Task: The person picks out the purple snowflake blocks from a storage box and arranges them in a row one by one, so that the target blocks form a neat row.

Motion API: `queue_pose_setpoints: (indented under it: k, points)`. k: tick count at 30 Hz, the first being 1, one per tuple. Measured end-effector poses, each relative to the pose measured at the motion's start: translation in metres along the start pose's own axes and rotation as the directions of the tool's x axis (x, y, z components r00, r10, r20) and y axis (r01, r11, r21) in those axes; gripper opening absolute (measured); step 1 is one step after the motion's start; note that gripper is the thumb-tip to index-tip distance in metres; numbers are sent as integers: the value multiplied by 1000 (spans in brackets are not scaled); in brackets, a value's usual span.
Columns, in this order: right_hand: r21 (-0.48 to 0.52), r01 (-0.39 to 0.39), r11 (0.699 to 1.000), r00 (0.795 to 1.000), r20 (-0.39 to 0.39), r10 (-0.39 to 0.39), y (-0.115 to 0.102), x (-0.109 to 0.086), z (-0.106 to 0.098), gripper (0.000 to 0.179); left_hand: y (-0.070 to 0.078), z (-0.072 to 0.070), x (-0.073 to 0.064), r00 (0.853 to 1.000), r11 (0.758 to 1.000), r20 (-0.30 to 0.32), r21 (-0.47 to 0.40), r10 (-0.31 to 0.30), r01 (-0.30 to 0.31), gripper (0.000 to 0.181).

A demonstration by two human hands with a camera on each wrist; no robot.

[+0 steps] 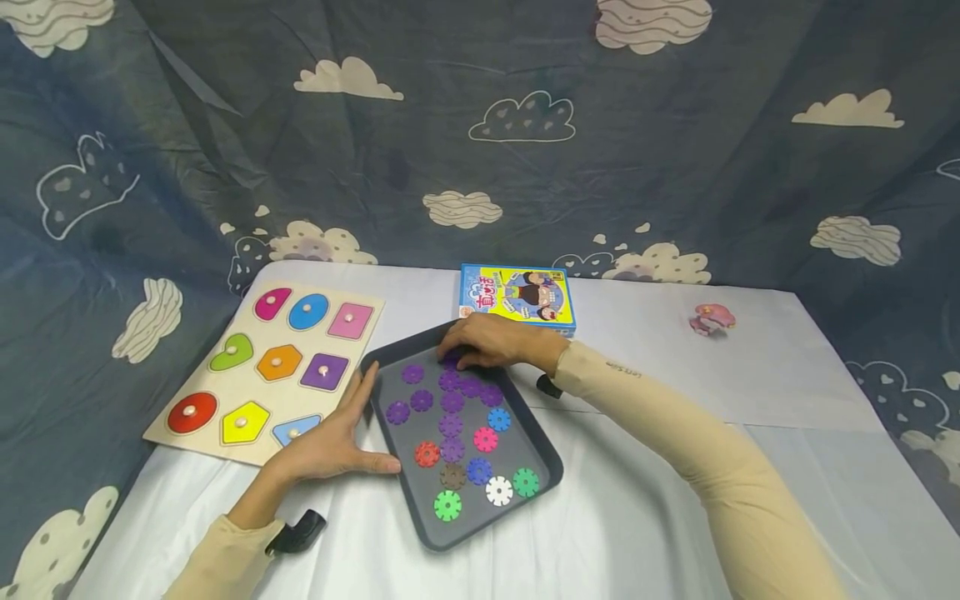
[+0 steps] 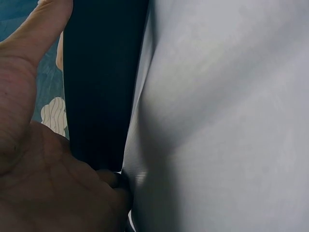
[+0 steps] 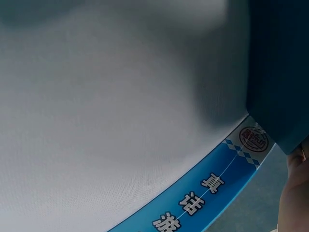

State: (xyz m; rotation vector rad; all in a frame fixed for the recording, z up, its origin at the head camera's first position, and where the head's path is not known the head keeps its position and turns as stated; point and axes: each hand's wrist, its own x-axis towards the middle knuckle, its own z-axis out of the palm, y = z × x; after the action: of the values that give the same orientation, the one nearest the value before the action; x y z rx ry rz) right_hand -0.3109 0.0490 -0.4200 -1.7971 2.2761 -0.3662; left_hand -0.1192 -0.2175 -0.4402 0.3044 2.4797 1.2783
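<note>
A dark grey tray (image 1: 525, 500) lies tilted on the white cloth, holding notched plastic discs. Along its left side my left hand (image 1: 330, 437) rests spread, thumb and fingers against the rim. Over the tray's far end, my right hand (image 1: 491, 340) pinches a purple disc (image 1: 452, 362), partly hidden under its fingers. Below that hand several purple discs (image 1: 452, 402) run in a column, with others to both sides. Nearer the front lie red (image 1: 427, 454), pink (image 1: 485, 439), brown (image 1: 453, 477), white (image 1: 498, 491) and green discs (image 1: 447, 505), plus blue ones (image 1: 498, 419).
A wooden shape puzzle board (image 1: 258, 387) with knobbed pieces lies left of the tray. Just behind the tray is a blue and yellow card box (image 1: 517, 296). A small pink toy (image 1: 712, 318) sits at the back right. A cloud-patterned curtain (image 1: 450, 167) hangs behind the table.
</note>
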Motion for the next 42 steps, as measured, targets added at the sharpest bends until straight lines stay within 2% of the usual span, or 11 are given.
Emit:
queue_pose_setpoints:
  k: [11, 21, 28, 31, 36, 39, 42]
  points:
    - [7, -2, 1000, 1000, -8, 2, -3, -3, -1, 19, 2, 1, 1, 1000, 1000, 3, -5, 0, 0, 136]
    - [75, -15, 997, 1000, -7, 16, -2, -4, -3, 14, 3, 2, 2, 1000, 1000, 5, -4, -9, 9, 136]
    - [169, -81, 982, 994, -52, 91, -2, -7, -6, 13, 3, 3, 1, 1000, 1000, 1, -1, -6, 6, 136]
    - [233, -102, 967, 989, -84, 125, -3, -11, -8, 13, 2, 3, 1, 1000, 1000, -1, -2, -4, 4, 136]
    - [334, -80, 939, 975, -169, 143, -4, -23, -10, 12, 1, 3, 1, 1000, 1000, -1, 1, -11, 11, 136]
    - [385, -66, 921, 956, -239, 168, -6, -32, -11, 13, 1, 2, 0, 1000, 1000, -3, 4, -12, 12, 136]
    - [434, -63, 899, 928, -306, 213, -8, -42, -14, 14, 0, 2, 0, 1000, 1000, -8, 3, -10, 10, 136]
